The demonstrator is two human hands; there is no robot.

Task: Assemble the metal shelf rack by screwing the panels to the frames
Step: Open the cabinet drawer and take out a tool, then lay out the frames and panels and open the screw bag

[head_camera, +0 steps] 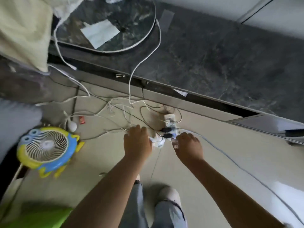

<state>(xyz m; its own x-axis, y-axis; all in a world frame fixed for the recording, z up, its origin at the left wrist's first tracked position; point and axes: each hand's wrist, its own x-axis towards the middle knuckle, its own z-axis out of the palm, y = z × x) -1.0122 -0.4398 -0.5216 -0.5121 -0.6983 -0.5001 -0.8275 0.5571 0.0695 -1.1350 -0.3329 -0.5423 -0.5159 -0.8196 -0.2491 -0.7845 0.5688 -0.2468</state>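
Head view looks down on my 2 bare arms reaching over a pale tiled floor (205, 162). My left hand (137, 142) hangs palm down with its fingers loosely bent, just over a crumpled white thing (158, 142); I cannot tell if it touches it. My right hand (188, 146) curls its fingers by the near end of a white power strip (170, 127) with black plugs; whether it pinches anything I cannot tell. White cables (115, 111) tangle beyond. A fish-shaped fan (46, 146) lies at my left. A dark marble ledge (230, 63) runs behind. I see no shelf rack parts.
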